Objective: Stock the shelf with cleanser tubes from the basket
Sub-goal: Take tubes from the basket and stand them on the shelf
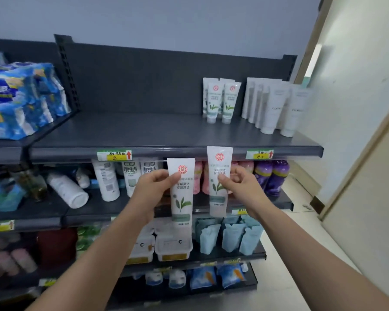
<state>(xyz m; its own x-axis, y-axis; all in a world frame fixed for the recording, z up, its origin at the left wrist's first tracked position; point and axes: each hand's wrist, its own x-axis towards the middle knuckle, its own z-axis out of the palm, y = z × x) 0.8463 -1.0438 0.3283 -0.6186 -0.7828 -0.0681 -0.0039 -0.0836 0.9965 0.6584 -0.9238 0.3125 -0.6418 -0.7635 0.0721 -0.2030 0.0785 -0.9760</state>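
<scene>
Left hand [154,187]: pinches left tube [182,194], cap down.
Right hand [243,185]: pinches right tube [219,173], cap down.
Shelf [144,133]: matching tubes [220,101] upright at right.

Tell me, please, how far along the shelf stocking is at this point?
Partly done. A small group of matching green-leaf cleanser tubes already stands on the top shelf, beside plain white tubes. In hand: the left hand holds one tube and the right hand another tube, both below the shelf edge. Both still need placing. The basket is out of view, so the remainder is unknown.
</scene>
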